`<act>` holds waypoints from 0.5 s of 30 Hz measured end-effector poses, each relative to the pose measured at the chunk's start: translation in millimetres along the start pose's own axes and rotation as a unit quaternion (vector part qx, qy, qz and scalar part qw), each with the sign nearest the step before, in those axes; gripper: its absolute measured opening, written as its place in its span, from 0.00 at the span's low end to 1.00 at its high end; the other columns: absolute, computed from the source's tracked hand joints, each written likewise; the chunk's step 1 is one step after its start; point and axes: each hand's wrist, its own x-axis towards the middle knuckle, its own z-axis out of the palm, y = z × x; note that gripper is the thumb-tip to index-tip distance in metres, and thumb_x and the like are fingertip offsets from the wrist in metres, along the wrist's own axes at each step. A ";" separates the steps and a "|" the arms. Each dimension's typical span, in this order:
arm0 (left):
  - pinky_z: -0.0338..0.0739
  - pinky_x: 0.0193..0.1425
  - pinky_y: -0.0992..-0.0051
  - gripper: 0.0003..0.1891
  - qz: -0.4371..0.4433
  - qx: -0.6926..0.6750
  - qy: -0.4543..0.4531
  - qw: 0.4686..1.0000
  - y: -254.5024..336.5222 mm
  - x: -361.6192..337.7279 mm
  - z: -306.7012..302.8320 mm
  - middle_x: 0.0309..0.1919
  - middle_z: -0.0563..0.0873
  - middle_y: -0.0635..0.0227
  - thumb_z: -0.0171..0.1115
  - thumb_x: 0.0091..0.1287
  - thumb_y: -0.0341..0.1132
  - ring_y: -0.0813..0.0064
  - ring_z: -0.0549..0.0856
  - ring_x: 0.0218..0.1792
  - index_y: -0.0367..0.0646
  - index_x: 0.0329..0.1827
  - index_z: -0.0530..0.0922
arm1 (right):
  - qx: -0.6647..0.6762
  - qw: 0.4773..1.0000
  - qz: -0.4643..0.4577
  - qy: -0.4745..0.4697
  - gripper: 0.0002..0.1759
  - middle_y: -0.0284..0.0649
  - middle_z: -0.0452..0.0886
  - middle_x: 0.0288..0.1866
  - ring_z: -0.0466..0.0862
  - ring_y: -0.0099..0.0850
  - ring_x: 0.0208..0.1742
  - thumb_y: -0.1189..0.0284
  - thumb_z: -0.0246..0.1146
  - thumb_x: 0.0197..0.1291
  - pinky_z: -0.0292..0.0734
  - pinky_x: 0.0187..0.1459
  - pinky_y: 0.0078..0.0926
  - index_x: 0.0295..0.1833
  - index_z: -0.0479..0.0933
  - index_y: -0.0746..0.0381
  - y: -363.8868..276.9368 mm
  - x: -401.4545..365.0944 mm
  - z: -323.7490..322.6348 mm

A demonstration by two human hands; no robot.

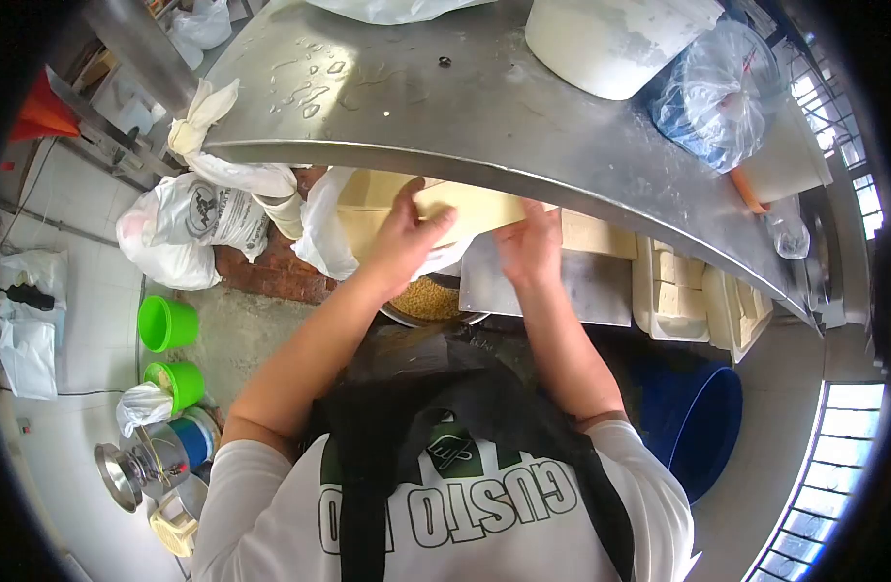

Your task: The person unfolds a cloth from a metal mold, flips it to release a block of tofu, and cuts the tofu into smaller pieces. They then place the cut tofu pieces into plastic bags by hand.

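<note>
Under the steel table's edge, my left hand (407,242) grips a pale yellow slab (479,209) that looks like tofu, its thumb lying across the near face. At the slab's right end my right hand (530,247) is closed round it, fingertips partly hidden. Behind my left hand, more of the same pale material (360,218) lies in a white plastic bag (318,223). Below the hands stands a bowl of yellowish beans or grains (424,299). A flat metal sheet (591,291) lies beside my right wrist.
The steel table (397,107) overhangs the hands and bears a white bucket (610,48) and a bagged bundle (722,97). Trays of pale blocks (673,291) stand at right, above a blue barrel (702,427). Green buckets (167,323) and white sacks (198,228) are at left.
</note>
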 end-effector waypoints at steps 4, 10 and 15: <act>0.78 0.68 0.66 0.30 0.005 -0.049 0.011 0.999 -2.4 10.7 -50.6 0.63 0.82 0.57 0.71 0.74 0.40 0.68 0.82 0.62 0.35 0.72 0.69 | -0.032 0.997 0.024 -0.072 0.25 0.42 0.86 0.57 0.88 0.37 0.56 0.76 0.67 0.68 0.84 0.58 0.38 0.69 0.72 0.60 -0.2 21.0 -36.2; 0.75 0.71 0.64 0.31 -0.065 0.155 0.014 0.986 -6.2 18.6 -108.5 0.66 0.82 0.54 0.69 0.73 0.35 0.64 0.82 0.64 0.31 0.75 0.68 | -0.304 0.938 0.167 -0.018 0.37 0.50 0.85 0.59 0.87 0.38 0.55 0.68 0.74 0.63 0.84 0.53 0.40 0.73 0.68 0.69 55.8 4.5 -48.1; 0.80 0.62 0.58 0.26 -0.108 0.266 0.093 0.953 -26.4 46.5 -130.5 0.55 0.88 0.53 0.70 0.70 0.36 0.63 0.87 0.57 0.29 0.66 0.78 | -0.415 0.899 0.142 0.003 0.39 0.49 0.84 0.56 0.85 0.33 0.51 0.64 0.76 0.64 0.83 0.47 0.32 0.71 0.69 0.75 84.0 18.4 -46.9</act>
